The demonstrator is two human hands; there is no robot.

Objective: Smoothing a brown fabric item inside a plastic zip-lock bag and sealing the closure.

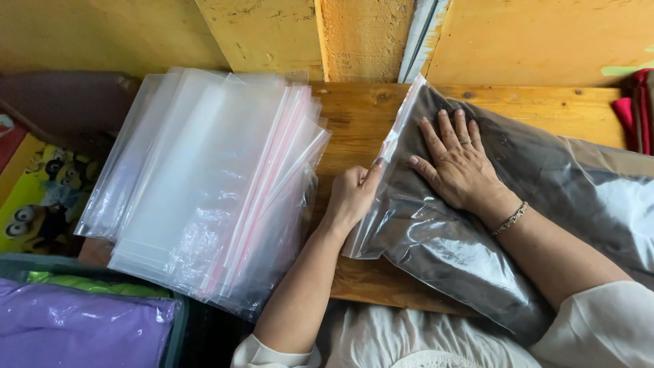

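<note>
Dark garment already inside clear zip bag (pixel 477 225). Bag pressed flat by right hand (pixel 458 163), fingers spread. Seal edge pinched by left hand (pixel 352 194). Closure judged unfinished. Stack of empty bags (pixel 204 184) unused beside.

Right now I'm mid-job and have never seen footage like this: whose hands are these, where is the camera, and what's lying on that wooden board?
There is no machine here: one head-worn camera looks down at a person's two bare hands. The right hand lies flat, pressing on a clear plastic bag with dark fabric inside. The left hand pinches that bag's open edge near its sealing strip. Both rest on a wooden board. To the left lies a fanned stack of empty clear zip bags. At the bottom left corner sits a purple packed item.
</note>
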